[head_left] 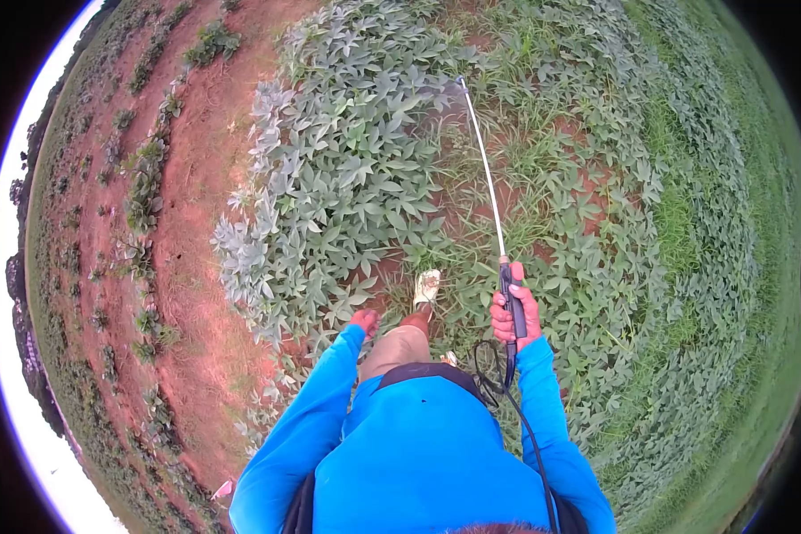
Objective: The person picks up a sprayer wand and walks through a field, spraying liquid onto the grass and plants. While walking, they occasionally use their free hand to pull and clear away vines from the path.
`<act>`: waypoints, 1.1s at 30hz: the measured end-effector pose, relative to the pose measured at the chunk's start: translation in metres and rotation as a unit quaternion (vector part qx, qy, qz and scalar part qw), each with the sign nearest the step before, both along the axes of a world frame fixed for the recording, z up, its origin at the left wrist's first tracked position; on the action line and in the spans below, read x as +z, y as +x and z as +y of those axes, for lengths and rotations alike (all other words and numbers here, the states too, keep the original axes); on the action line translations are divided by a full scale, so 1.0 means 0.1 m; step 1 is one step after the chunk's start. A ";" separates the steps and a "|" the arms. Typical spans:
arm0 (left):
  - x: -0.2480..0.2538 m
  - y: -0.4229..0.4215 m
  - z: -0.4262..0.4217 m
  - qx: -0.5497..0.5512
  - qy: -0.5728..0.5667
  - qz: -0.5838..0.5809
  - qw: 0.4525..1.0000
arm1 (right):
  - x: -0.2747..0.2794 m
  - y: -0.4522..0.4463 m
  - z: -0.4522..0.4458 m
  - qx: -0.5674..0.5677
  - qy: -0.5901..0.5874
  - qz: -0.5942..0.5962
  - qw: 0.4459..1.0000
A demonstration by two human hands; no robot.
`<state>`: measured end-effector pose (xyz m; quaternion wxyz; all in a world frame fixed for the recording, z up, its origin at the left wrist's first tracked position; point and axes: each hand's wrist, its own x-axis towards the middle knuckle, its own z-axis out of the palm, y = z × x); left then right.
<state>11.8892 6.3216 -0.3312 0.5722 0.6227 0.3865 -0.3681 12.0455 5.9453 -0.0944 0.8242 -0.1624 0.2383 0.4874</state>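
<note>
My right hand [518, 311] is wrapped round the black handle of a spray wand [487, 165]. The thin metal lance points forward and slightly left, its nozzle [461, 81] above leafy plants [365, 160], with a faint mist to its left. From the handle a black hose [527, 425] loops back along my right arm. My left hand [366, 321] hangs low beside my thigh near the plants, its fingers curled in; whether anything is in them cannot be made out.
Leafy rows and grass [672, 222] stretch along the right. Bare reddish soil [205, 178] with rows of smaller plants lies on the left. My light-coloured shoe [426, 287] stands between the plants. Dark straps cross my shoulders.
</note>
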 end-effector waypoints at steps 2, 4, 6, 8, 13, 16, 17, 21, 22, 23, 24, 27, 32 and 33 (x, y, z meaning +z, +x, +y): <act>0.00 0.40 -0.01 -0.004 -0.009 -0.018 1.000 | 0.07 0.22 0.05 0.005 -0.109 -0.007 0.994; 0.05 0.79 -0.02 -0.005 -0.041 -0.063 0.997 | 0.19 0.42 0.11 0.005 -0.156 -0.010 0.988; 0.02 1.10 -0.01 -0.011 -0.044 -0.068 0.997 | 0.26 0.60 0.14 -0.018 -0.246 0.001 0.969; -0.02 1.35 0.03 -0.020 -0.045 -0.067 0.997 | 0.30 0.75 0.16 -0.022 -0.268 0.018 0.963; -0.09 1.63 0.16 0.027 -0.038 -0.008 0.999 | 0.37 1.03 0.27 -0.062 -0.450 -0.058 0.889; -0.22 1.57 0.25 0.036 -0.045 -0.002 0.998 | 0.35 1.20 0.26 -0.072 -0.456 -0.077 0.884; -0.27 1.55 0.27 0.032 -0.040 0.002 0.999 | 0.36 1.28 0.28 -0.072 -0.413 -0.048 0.906; -0.17 1.58 0.26 0.022 -0.033 0.062 0.997 | 0.42 1.59 0.32 -0.051 -0.260 -0.013 0.964; -0.12 1.58 0.26 0.020 -0.031 0.062 0.997 | 0.45 1.66 0.35 -0.037 -0.206 -0.016 0.978; -0.08 1.59 0.25 0.014 -0.024 0.057 0.998 | 0.47 1.73 0.38 -0.040 -0.203 -0.016 0.978; -0.08 1.59 0.24 0.009 -0.018 0.052 0.998 | 0.49 1.79 0.41 -0.027 -0.165 -0.017 0.986; -0.10 1.66 0.23 0.011 -0.036 0.036 0.999 | 0.50 1.99 0.45 -0.012 -0.079 -0.011 0.997; -0.12 1.98 0.22 0.015 -0.038 0.016 0.999 | 0.47 2.30 0.46 -0.002 0.034 0.000 0.999; -0.11 2.06 0.22 0.010 -0.037 0.010 0.999 | 0.45 2.38 0.45 -0.001 0.035 -0.003 0.999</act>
